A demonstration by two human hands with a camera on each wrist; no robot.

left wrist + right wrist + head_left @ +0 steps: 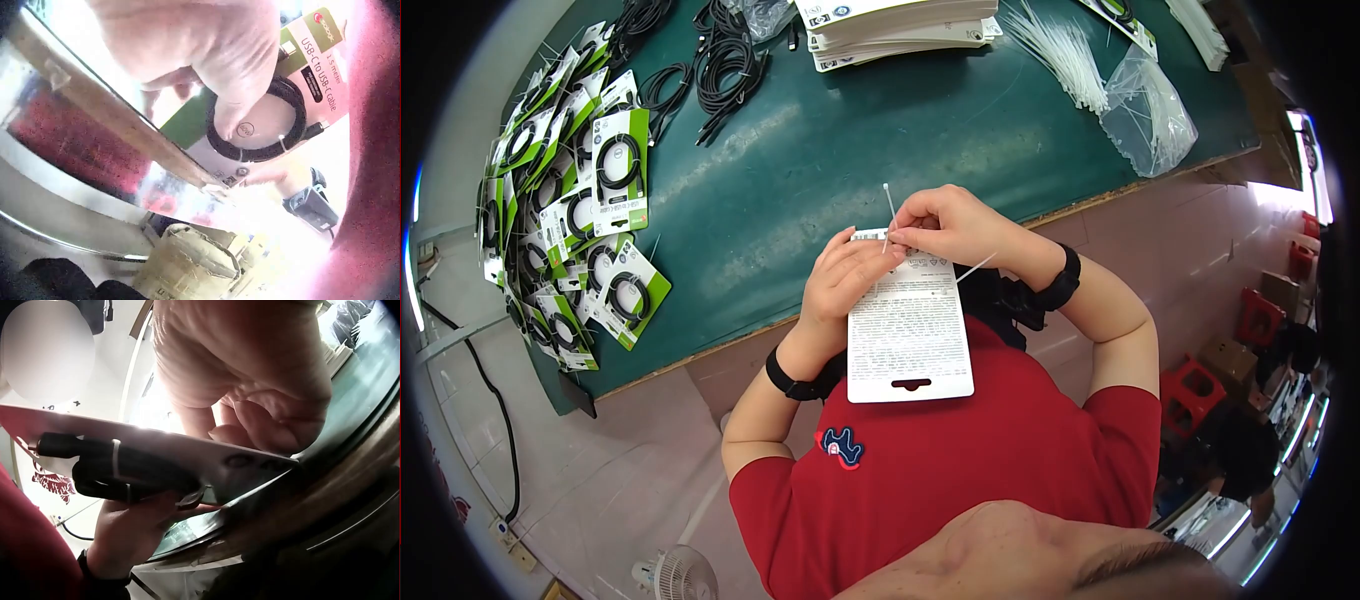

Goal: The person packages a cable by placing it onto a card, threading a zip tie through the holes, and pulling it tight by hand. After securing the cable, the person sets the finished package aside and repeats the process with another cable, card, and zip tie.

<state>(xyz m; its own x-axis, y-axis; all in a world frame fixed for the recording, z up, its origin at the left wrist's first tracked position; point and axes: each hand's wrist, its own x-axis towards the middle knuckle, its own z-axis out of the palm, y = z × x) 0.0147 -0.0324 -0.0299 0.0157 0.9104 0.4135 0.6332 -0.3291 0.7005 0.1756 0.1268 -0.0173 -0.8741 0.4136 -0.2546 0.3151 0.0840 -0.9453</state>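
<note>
My left hand (840, 280) grips a printed cardboard package (908, 335) near its far end, with the text side up in the head view. On its underside, the left wrist view shows a coiled black USB-C cable (297, 106), with my left thumb lying against the card inside the coil. My right hand (955, 228) pinches a thin white cable tie (889, 200) at the card's far edge. Another white tie end (977, 265) sticks out past the card's right side. In the right wrist view, the right fingertips (250, 428) are bent close over the card.
Many packaged cables (615, 170) pile up at the table's left. Loose black cables (725, 75) and a stack of cards (900, 30) lie at the back. White cable ties (1060, 60) and a clear plastic bag (1150, 115) are at the right of the green table (800, 190).
</note>
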